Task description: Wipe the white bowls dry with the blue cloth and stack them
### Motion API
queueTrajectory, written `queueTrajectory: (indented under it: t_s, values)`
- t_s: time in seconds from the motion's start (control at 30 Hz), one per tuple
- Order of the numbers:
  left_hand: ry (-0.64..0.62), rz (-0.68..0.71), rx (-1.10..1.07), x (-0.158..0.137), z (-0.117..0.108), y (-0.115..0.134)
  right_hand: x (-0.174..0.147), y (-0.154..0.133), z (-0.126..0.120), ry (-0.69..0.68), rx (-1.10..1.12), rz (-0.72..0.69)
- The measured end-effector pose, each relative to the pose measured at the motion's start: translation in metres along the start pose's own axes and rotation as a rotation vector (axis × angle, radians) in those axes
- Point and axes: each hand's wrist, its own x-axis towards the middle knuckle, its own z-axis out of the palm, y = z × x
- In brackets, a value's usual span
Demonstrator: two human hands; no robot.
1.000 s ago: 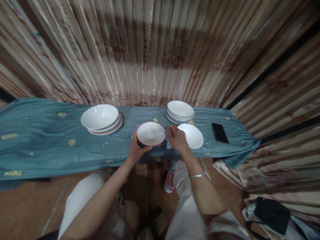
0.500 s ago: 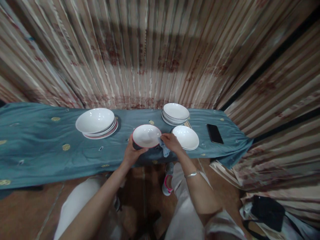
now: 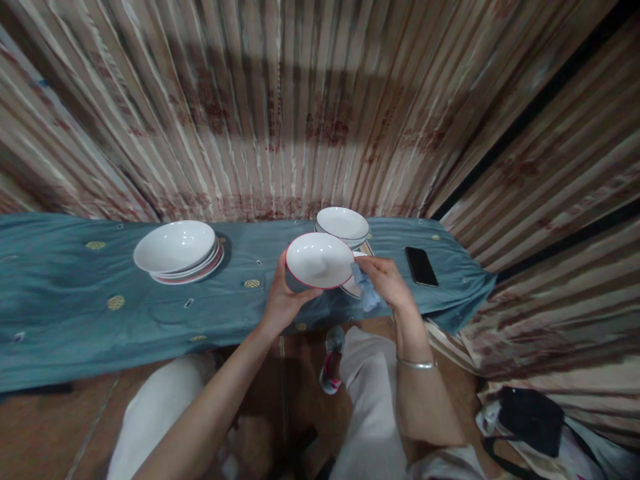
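A white bowl [image 3: 321, 260] with a red rim is held up over the table's front part, its inside tilted toward me. My left hand [image 3: 286, 293] grips it from the left and below, thumb along the near rim. At the bowl's right rim, my right hand [image 3: 387, 280] pinches a light blue cloth [image 3: 369, 293] that hangs down from the fingers. Partly hidden behind the bowl and right hand is a white dish [image 3: 351, 287] on the table. Farther back stands a stack of white bowls [image 3: 343, 225] with a dark rim.
A stack of large white bowls and plates [image 3: 176, 247] stands on the left of the blue-green tablecloth [image 3: 65, 300]. A black phone [image 3: 421, 266] lies at the right. Pleated curtains [image 3: 260, 133] hang behind the table. A black bag [image 3: 531, 420] sits at the lower right.
The red-rimmed bowl has risen toward me and moved right, now overlapping the stacks behind it. My right hand and the cloth have moved right with it, staying at its rim.
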Motion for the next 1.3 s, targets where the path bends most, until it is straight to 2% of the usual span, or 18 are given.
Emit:
queueTrajectory:
  t_s: [0.17,0.3,0.43,0.7,1.1,1.3]
  values:
    - [-0.087,0.028,-0.042,0.005,0.046,0.004,-0.011,0.015,-0.034,0.152,0.065,0.171]
    - [-0.134,0.050,-0.052,0.005,0.076,0.000,-0.013,0.036,-0.055,0.209,0.051,0.201]
    - [-0.168,0.057,-0.037,0.004,0.095,-0.006,-0.011,0.059,-0.066,0.255,0.051,0.246]
    - [-0.164,-0.004,-0.005,0.000,0.105,-0.025,-0.008,0.087,-0.064,0.245,0.041,0.252]
    - [-0.150,0.020,0.042,-0.006,0.113,-0.049,-0.008,0.090,-0.066,0.251,-0.167,0.225]
    - [-0.160,-0.007,0.029,-0.008,0.112,-0.052,-0.008,0.089,-0.066,0.212,-0.258,0.222]
